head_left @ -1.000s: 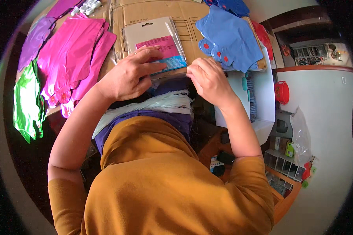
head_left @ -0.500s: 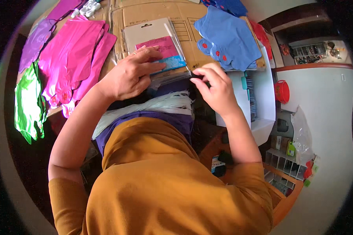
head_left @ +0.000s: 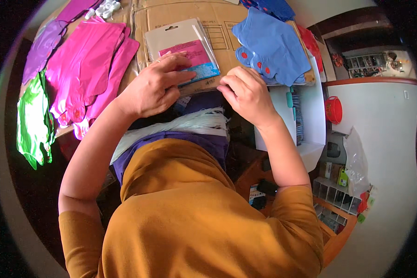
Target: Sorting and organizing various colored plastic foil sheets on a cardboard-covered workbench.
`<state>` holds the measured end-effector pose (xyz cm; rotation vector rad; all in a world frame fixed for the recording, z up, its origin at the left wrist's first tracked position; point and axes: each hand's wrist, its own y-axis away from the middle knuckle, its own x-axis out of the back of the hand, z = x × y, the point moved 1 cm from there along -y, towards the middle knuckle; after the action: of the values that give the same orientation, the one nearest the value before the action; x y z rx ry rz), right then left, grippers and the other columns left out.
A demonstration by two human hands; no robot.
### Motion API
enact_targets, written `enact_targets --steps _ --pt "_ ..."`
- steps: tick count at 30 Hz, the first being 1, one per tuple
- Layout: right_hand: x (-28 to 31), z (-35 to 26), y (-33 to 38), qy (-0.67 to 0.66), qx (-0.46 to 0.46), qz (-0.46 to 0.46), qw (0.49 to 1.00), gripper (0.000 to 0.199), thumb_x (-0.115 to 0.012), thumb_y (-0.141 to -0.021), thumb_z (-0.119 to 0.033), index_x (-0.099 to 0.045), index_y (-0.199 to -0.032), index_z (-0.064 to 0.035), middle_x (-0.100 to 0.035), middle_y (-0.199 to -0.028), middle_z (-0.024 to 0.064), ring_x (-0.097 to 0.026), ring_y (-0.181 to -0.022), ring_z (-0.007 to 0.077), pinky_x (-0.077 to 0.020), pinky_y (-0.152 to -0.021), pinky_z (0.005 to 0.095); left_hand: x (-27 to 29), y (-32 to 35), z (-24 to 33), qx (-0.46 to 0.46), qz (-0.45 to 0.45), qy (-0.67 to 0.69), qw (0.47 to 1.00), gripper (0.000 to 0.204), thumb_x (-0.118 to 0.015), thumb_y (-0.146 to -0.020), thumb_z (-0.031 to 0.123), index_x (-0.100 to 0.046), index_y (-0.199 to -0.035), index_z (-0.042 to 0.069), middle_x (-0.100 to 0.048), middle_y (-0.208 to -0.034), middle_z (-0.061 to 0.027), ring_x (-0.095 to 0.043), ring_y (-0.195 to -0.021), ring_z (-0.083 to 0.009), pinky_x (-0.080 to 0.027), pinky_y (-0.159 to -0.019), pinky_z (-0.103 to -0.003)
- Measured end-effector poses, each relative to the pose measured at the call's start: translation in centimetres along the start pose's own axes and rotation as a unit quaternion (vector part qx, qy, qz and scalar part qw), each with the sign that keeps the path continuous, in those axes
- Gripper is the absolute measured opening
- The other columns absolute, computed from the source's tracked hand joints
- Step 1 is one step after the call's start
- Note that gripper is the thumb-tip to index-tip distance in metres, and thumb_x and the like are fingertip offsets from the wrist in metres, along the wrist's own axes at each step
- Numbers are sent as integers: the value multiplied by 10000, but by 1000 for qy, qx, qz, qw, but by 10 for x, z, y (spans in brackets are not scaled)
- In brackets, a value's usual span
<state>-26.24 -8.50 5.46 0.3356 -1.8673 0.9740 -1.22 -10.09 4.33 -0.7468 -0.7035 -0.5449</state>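
Observation:
A flat clear plastic package (head_left: pixel 201 51) with a white, pink and blue card inside lies on the cardboard box (head_left: pixel 146 18). My left hand (head_left: pixel 160 85) holds it by its lower left part, the fingers bent over the card and the lowest ones curled at the near edge. Just off its lower right corner, my right hand (head_left: pixel 245 92) is closed in a pinch. Whatever sits between those fingertips is hidden or too small to make out. A bundle of white strands (head_left: pixel 190 123) lies across my lap below the package.
Pink foil balloons (head_left: pixel 85 65), purple ones (head_left: pixel 44 48) and green ones (head_left: pixel 32 116) lie flat at the left. Blue flat balloons (head_left: pixel 271 44) lie right of the package. An open white box (head_left: pixel 310 111) stands at the right, with a red basket (head_left: pixel 333 109) beyond it.
My right hand has shifted slightly left and up, its fingers drawn closer together. The clear flap stretched along the package's near edge no longer shows. My left hand has hardly moved.

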Motion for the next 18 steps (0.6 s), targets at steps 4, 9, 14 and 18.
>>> enact_targets --steps 4,9,14,18 --pt "0 1 -2 -20 -3 -1 1000 141 -729 -729 -30 -606 -795 -51 -590 -813 69 -585 -774 282 -457 -706 385 0 1 -3 -2 -18 -15 1000 483 -500 -720 1 -620 -1187 -21 -506 -1282 -237 -490 -1226 -415 -400 -1059 -446" --pt "34 -64 7 -174 111 -86 975 130 -721 -695 -60 -626 -782 -76 -587 -817 71 -556 -744 238 -440 -685 375 1 2 -5 11 -35 20 999 503 -491 -714 -6 -609 -1203 -20 -488 -1309 -242 -462 -1255 -423 -366 -1088 -458" --pt "57 -62 33 -495 -124 -161 845 94 -662 -852 -56 -653 -761 -35 -643 -831 85 -627 -802 218 -498 -740 327 5 8 -4 17 -30 20 999 509 -493 -700 3 -606 -1196 -18 -498 -1278 -239 -436 -1275 -432 -328 -1113 -472" --pt "-16 31 120 70 -279 -344 894 384 -531 -956 -318 -711 -882 14 -680 -940 180 -654 -901 365 -492 -852 448 1 0 -6 2 -20 29 999 462 -508 -689 21 -579 -1145 -2 -504 -1261 -236 -417 -1295 -432 -294 -1127 -508"
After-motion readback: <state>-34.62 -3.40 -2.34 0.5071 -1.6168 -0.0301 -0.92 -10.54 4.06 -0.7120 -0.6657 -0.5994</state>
